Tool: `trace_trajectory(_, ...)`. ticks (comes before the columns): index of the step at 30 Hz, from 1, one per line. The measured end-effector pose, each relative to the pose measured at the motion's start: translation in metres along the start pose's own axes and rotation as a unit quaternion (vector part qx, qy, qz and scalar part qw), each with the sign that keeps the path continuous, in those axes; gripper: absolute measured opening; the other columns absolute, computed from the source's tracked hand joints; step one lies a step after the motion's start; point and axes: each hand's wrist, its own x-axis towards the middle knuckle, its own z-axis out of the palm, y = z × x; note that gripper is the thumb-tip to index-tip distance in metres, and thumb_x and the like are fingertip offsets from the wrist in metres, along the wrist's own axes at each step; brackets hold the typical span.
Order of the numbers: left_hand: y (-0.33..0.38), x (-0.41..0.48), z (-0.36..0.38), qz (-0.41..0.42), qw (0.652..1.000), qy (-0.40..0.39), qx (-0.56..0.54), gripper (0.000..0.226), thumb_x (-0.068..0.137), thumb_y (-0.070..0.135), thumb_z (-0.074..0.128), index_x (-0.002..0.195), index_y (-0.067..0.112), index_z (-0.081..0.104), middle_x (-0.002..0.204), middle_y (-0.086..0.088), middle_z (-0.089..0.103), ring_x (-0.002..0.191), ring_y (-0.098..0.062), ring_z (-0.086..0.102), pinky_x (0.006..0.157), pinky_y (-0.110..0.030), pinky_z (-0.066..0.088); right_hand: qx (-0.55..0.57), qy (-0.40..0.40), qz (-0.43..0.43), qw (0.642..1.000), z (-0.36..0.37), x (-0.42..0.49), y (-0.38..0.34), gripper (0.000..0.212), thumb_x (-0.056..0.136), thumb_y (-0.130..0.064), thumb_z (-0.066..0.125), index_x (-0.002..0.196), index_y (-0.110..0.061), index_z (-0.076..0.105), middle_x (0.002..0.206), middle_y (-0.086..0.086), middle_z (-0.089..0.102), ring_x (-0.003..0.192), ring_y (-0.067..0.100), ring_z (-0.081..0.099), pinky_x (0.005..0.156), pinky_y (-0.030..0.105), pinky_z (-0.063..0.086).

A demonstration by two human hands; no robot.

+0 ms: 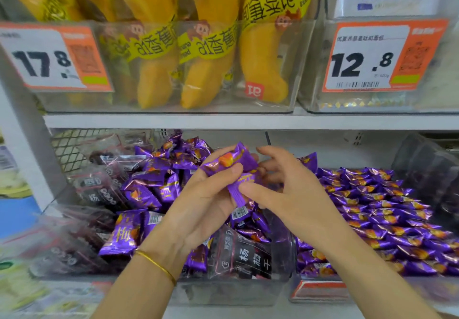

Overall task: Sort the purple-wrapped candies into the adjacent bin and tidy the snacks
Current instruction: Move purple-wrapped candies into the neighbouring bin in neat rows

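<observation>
A purple-wrapped candy [231,160] is being grasped in the left grip [206,201], pinned between thumb and curled fingers, with a second purple wrapper bunched just beneath it. That lower wrapper's crimped end is pinched by the right grip [293,194], thumb pressed on it and fingers curled behind, the index finger lifted free at 12 o'clock. A gold bracelet [156,264] is seen on the left wrist.

Both grips are held above a clear mixed bin [236,291], where loose purple candies [146,189] are heaped among dark packets [248,256]; more dark packets are piled at 9 o'clock. At 3 o'clock, just beside it, the adjacent bin [320,291] is packed with purple candies [372,214] laid in rough rows.

At 12 o'clock a white shelf [223,121] is crossed. On it, yellow banana-shaped packs [206,57] are stood in a clear box, and a price tag reading 17.8 [49,60] is fixed at 10 o'clock, another reading 12.8 [367,62] at 2 o'clock.
</observation>
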Motion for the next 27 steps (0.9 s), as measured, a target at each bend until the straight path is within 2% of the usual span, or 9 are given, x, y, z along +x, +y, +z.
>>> trace_trajectory(1,-0.001,0.001,-0.002,-0.005,1.0,0.003,0.0,0.046,0.08,0.011,0.056,0.124,-0.001,0.049,0.121,-0.03,0.055,0.11,-0.045,0.056,0.093,-0.051,0.047,0.016,-0.002,0.02,1.0,0.001,0.001,0.001,0.059,0.072,-0.029,0.076,0.124,-0.031,0.05,0.095,-0.014,0.061,0.081,0.006,0.062,0.073,0.029,0.056)
trace_trajectory(3,-0.002,0.003,-0.001,-0.02,1.0,0.006,0.008,0.051,0.083,0.022,0.058,0.126,-0.002,0.047,0.129,-0.033,0.048,0.116,-0.046,0.049,0.1,-0.054,0.039,0.057,0.001,0.049,0.997,0.0,0.003,0.003,0.054,0.072,-0.02,0.077,0.121,-0.025,0.053,0.103,-0.006,0.063,0.071,0.015,0.065,0.065,0.033,0.058)
trace_trajectory(8,-0.001,0.005,-0.004,-0.023,0.996,0.074,0.032,0.03,0.077,0.027,0.058,0.102,0.011,0.062,0.096,-0.009,0.068,0.085,-0.023,0.064,0.072,-0.031,0.056,0.083,0.053,0.027,0.995,-0.015,0.004,0.01,0.044,0.065,-0.011,0.079,0.102,-0.029,0.062,0.098,-0.004,0.066,0.082,0.007,0.063,0.072,0.017,0.052)
trace_trajectory(11,-0.007,0.006,-0.001,-0.012,0.991,0.087,0.098,0.022,0.08,0.025,0.055,0.093,0.01,0.064,0.084,-0.007,0.071,0.074,-0.019,0.064,0.07,-0.033,0.054,0.112,0.041,0.015,0.993,-0.019,0.002,0.006,0.043,0.063,-0.009,0.08,0.096,-0.027,0.059,0.095,0.003,0.067,0.083,0.016,0.063,0.073,0.024,0.052)
trace_trajectory(13,-0.01,0.007,0.006,-0.021,0.989,0.08,0.124,0.031,0.083,0.031,0.051,0.093,0.006,0.067,0.087,-0.014,0.072,0.078,-0.023,0.067,0.073,-0.035,0.055,0.069,0.041,-0.004,0.997,-0.016,0.001,0.005,0.043,0.062,-0.014,0.082,0.095,-0.028,0.058,0.088,-0.005,0.067,0.076,0.01,0.06,0.07,0.022,0.049)
trace_trajectory(16,-0.01,0.006,0.014,-0.051,0.99,0.034,0.129,0.067,0.074,0.05,0.051,0.117,-0.001,0.054,0.107,-0.019,0.068,0.082,-0.023,0.063,0.066,-0.03,0.053,-0.002,0.082,-0.028,0.996,-0.014,0.0,0.004,0.039,0.061,-0.023,0.082,0.09,-0.031,0.058,0.083,-0.011,0.063,0.069,0.003,0.054,0.063,0.014,0.043)
trace_trajectory(19,-0.01,0.004,0.017,-0.015,0.991,-0.008,0.136,0.031,0.081,0.031,0.061,0.099,0.006,0.059,0.092,-0.01,0.07,0.079,-0.018,0.066,0.07,-0.029,0.055,-0.067,0.098,-0.071,0.99,-0.017,-0.001,0.004,0.035,0.062,-0.028,0.084,0.086,-0.033,0.059,0.085,-0.012,0.052,0.07,0.004,0.05,0.063,0.01,0.038)
trace_trajectory(23,-0.016,0.006,0.016,0.044,0.982,0.009,0.184,0.028,0.083,0.022,0.063,0.105,0.004,0.06,0.099,-0.017,0.069,0.091,-0.026,0.065,0.085,-0.039,0.054,-0.049,0.044,-0.052,0.996,-0.029,-0.003,0.006,0.041,0.059,-0.04,0.082,0.093,-0.038,0.058,0.099,-0.011,0.056,0.086,0.003,0.058,0.075,0.012,0.045)
trace_trajectory(27,-0.021,0.01,0.024,0.12,0.945,0.021,0.303,0.028,0.076,0.029,0.07,0.101,0.016,0.066,0.099,-0.005,0.071,0.09,-0.017,0.067,0.079,-0.027,0.053,0.126,-0.056,0.022,0.99,-0.05,-0.007,0.001,0.041,0.065,-0.011,0.082,0.097,-0.027,0.061,0.089,-0.007,0.069,0.07,0.012,0.065,0.065,0.023,0.053)
